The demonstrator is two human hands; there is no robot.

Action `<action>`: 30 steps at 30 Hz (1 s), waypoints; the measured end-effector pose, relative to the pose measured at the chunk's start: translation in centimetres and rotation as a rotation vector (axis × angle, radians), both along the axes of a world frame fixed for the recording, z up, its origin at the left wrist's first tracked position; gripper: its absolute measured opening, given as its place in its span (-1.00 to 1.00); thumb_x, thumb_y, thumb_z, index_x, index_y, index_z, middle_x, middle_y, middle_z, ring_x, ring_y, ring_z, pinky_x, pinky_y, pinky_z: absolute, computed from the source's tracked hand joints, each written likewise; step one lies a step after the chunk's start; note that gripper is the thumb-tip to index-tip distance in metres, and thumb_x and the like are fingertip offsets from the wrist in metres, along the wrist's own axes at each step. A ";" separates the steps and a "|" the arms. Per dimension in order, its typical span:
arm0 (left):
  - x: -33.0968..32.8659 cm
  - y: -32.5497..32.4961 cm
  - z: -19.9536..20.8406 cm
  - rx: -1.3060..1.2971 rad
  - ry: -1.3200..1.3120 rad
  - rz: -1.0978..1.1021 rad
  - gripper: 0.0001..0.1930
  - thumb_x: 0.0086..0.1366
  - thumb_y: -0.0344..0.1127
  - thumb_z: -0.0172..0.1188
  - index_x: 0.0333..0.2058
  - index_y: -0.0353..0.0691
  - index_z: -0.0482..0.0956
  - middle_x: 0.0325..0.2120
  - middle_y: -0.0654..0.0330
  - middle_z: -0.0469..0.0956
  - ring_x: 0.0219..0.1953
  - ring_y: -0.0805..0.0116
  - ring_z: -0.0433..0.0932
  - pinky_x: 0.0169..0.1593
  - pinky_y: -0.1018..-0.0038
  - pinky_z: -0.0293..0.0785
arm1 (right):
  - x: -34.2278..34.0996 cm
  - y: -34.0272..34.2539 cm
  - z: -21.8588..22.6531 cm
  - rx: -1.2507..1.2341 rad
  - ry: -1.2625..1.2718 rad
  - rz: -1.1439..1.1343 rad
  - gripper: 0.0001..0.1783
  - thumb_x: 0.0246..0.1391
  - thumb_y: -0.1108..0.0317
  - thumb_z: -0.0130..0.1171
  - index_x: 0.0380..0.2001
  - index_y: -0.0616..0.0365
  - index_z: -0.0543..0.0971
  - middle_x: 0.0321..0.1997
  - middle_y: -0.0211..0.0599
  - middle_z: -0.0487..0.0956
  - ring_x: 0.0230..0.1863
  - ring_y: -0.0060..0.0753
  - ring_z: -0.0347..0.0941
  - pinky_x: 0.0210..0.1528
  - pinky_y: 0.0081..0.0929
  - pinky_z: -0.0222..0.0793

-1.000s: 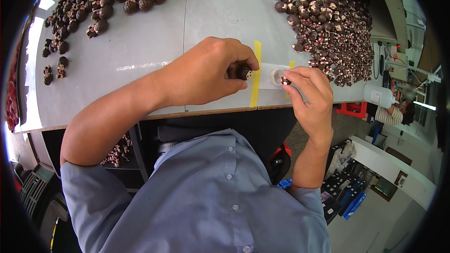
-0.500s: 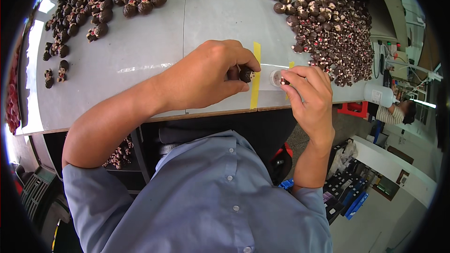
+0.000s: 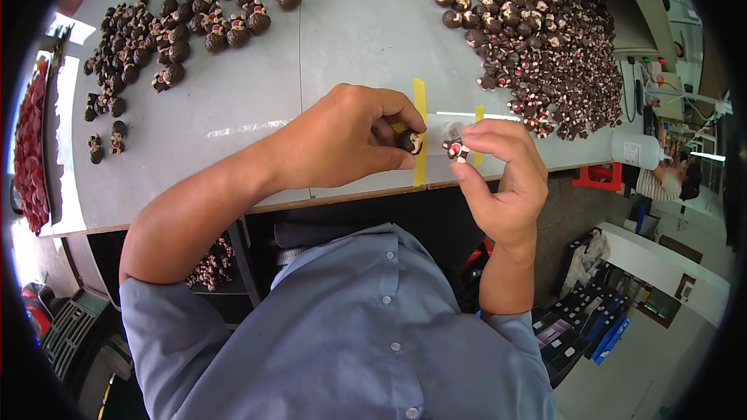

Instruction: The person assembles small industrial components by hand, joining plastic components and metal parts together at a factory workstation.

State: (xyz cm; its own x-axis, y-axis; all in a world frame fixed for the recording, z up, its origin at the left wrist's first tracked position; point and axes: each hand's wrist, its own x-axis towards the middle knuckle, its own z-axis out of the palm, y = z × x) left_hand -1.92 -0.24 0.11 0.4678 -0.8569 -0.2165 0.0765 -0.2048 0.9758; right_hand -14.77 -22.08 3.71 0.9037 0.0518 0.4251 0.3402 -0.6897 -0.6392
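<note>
My left hand (image 3: 338,136) pinches a round, dark brown figurine head (image 3: 410,141) with a cream face, its thumb and forefinger closed on the sides. Across a small gap, my right hand (image 3: 510,183) grips a small figurine body (image 3: 457,151) in brown and cream with a red patch, between thumb and fingertips. Just behind that body, a small clear round dish (image 3: 452,131) rests on the table, partly covered by the right fingers. Both pieces are held above the table's near edge, apart from each other.
Assembled figurines (image 3: 233,27) lie grouped at the far left. A big pile of loose heads and bodies (image 3: 545,47) covers the far right. Yellow tape strips (image 3: 420,97) mark the grey table (image 3: 350,39). A white bottle (image 3: 636,151) and a person (image 3: 661,184) are at the right.
My right hand has lifted the figurine body out of the clear dish and brought it nearer to me. The left hand still holds the head, its face now turned more toward the body.
</note>
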 end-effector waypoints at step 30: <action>-0.7 -0.2 0.9 -0.136 -0.439 0.021 -0.41 0.10 -0.48 0.61 0.13 -0.27 0.61 -0.19 0.11 0.71 -0.20 0.28 0.73 -0.09 0.39 0.69 | 0.8 1.0 -2.0 -0.010 0.076 0.096 -0.63 0.00 0.52 0.55 -0.09 0.24 0.69 -0.12 -0.14 0.72 -0.11 -0.09 0.68 -0.03 -0.28 0.59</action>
State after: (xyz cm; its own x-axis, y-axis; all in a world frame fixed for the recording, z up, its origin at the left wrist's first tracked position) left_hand -2.63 -0.42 0.98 0.5081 -0.8529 0.1200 -0.3476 -0.0756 0.9346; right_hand -14.02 -21.08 1.76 0.9238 0.1439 0.3547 0.3562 -0.6623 -0.6591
